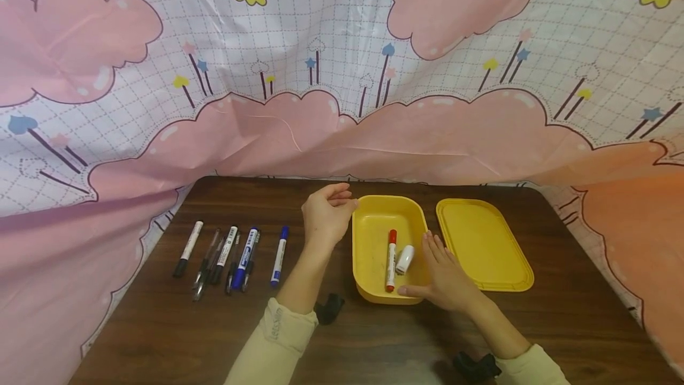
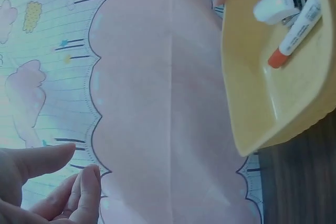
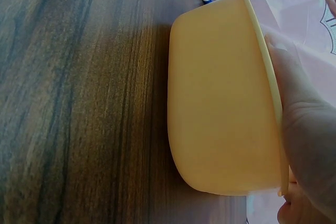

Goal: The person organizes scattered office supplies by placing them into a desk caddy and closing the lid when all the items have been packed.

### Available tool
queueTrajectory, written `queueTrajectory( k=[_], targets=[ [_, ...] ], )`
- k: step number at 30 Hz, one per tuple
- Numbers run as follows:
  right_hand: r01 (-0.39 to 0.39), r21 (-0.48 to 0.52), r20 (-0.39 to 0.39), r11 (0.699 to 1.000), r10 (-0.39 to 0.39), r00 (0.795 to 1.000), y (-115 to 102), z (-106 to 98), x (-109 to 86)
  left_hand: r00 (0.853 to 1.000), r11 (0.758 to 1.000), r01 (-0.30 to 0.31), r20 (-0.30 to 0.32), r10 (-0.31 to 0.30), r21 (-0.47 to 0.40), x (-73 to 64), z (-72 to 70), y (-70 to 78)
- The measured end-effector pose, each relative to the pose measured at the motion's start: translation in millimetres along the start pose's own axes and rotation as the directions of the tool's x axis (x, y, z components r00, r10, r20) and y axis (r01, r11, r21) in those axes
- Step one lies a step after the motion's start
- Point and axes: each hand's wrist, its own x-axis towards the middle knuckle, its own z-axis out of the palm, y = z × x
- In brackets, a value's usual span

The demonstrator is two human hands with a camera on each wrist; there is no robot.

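Note:
A yellow plastic box stands on the dark wooden table, with a red-capped white marker and what looks like a small white stapler inside. My left hand hovers by the box's far left corner; in the left wrist view its thumb and loosely bent fingers have nothing between them. The right hand rests on the box's right rim with fingers extended, its thumb lying over the near rim. In the right wrist view, that thumb lies along the box's edge.
Right of the box lies its yellow lid. On the left are a blue-and-white marker, a thick blue marker, a black-capped white marker and several dark pens. A patterned cloth hangs behind the table.

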Motion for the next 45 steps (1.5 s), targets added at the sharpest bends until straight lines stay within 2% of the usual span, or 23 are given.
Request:
queueTrajectory(
  k=[10,17,27,31,35,45],
  targets=[
    [-0.001,0.003,0.007,1.000,0.001,1.000,-1.2,0.2,0.0,0.999,0.999,-0.044,0.002,0.044,0.010,-3.3,-18.7,8.4],
    [0.005,0.005,0.003,1.000,-0.005,1.000,-1.7,-0.2,0.0,0.996,0.996,-0.074,-0.036,0.076,0.044,-2.9,-36.7,13.0],
    [0.020,-0.016,-0.011,1.000,-0.020,1.000,-2.5,-0.7,-1.0,0.995,0.992,-0.058,-0.070,0.066,0.113,5.3,-64.5,1.7],
    [0.026,-0.016,-0.017,1.000,-0.026,1.000,-1.2,-1.5,-2.0,0.996,0.993,-0.053,-0.072,0.061,0.110,9.1,-75.0,-1.1],
    [0.028,-0.021,-0.024,0.999,-0.028,0.999,0.3,-2.2,-2.4,0.994,0.995,-0.039,-0.101,0.048,0.091,10.5,-83.0,-4.5],
    [0.021,-0.004,-0.008,1.000,-0.021,1.000,-0.6,-3.8,-2.6,0.988,0.994,0.010,-0.154,0.007,0.106,12.0,-102.0,-22.5]
  ],
)
